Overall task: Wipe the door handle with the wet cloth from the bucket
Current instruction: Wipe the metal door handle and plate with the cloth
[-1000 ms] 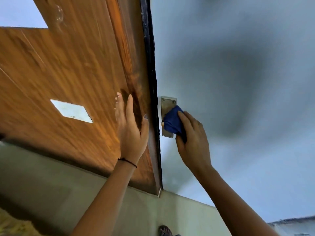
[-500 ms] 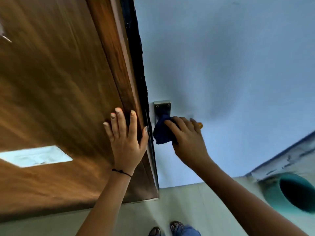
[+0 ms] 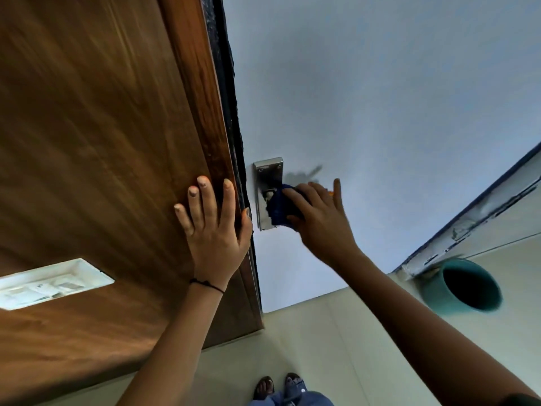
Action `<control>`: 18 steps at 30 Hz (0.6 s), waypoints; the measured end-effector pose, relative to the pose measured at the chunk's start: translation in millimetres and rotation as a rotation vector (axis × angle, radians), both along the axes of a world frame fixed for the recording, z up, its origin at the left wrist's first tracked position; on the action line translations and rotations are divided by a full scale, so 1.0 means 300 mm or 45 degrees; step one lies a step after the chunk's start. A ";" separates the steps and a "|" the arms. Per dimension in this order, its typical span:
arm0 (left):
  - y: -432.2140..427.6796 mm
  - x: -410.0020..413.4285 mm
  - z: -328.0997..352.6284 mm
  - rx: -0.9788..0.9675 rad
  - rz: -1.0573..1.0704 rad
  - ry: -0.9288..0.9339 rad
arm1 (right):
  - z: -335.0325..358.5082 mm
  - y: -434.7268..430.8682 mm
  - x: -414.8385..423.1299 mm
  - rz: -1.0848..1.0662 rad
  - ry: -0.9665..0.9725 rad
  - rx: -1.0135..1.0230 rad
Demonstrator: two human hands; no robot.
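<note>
Left hand (image 3: 215, 227) is lying flat and open against the wooden door (image 3: 96, 136), fingers spread, palm on the panel beside the door's edge; thumb is curling round that edge. It is holding nothing. A thin dark band (image 3: 206, 284) is sitting at the wrist.

Right hand (image 3: 319, 212) is pressing a dark blue cloth (image 3: 279, 209) onto the door handle (image 3: 268, 194). The grip here is closed round the bunched cloth, though the index finger is sticking straight up, clear of it. The cloth is covering most of the lever, so only the stub next to the metal backplate (image 3: 268, 174) is showing. The plate is standing upright on the pale blue face of the door, just beside the black edge strip (image 3: 225, 83). A small orange bit is peeking out behind the right hand's fingers; cannot tell what it is.

A teal bucket (image 3: 462, 285) is sitting on the floor (image 3: 336, 332) at the lower right, well apart from the handle, against the door frame's foot. Its inside is reading dark; contents cannot be told.

The person's feet in sandals (image 3: 263, 386) are showing at the bottom edge, on the pale floor. A white rectangular inset (image 3: 49, 284) is showing in the wooden panel at the lower left.
</note>
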State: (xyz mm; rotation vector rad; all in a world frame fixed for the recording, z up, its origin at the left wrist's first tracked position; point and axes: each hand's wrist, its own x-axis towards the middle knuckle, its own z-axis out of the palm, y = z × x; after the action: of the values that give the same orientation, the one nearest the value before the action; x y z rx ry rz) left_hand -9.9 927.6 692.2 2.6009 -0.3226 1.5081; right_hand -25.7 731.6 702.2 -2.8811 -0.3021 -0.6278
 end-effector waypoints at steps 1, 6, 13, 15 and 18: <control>-0.001 -0.001 -0.001 0.002 0.000 0.001 | 0.001 -0.014 0.005 -0.011 -0.018 0.024; -0.001 0.004 -0.003 0.019 0.032 -0.013 | 0.001 0.076 0.002 0.080 -0.082 0.124; -0.001 0.004 -0.004 0.018 0.006 -0.009 | 0.022 -0.055 0.018 0.095 -0.075 0.055; 0.000 0.006 -0.005 0.018 0.013 -0.012 | 0.023 -0.014 0.015 0.130 -0.060 0.125; 0.001 0.006 -0.004 0.022 0.016 -0.015 | 0.008 0.083 0.007 0.139 -0.061 0.146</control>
State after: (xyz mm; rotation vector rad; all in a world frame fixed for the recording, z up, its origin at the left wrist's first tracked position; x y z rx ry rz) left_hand -8.1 927.9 690.9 2.6129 -0.3222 1.5319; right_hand -23.5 756.5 704.6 -2.7223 -0.4134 -0.6726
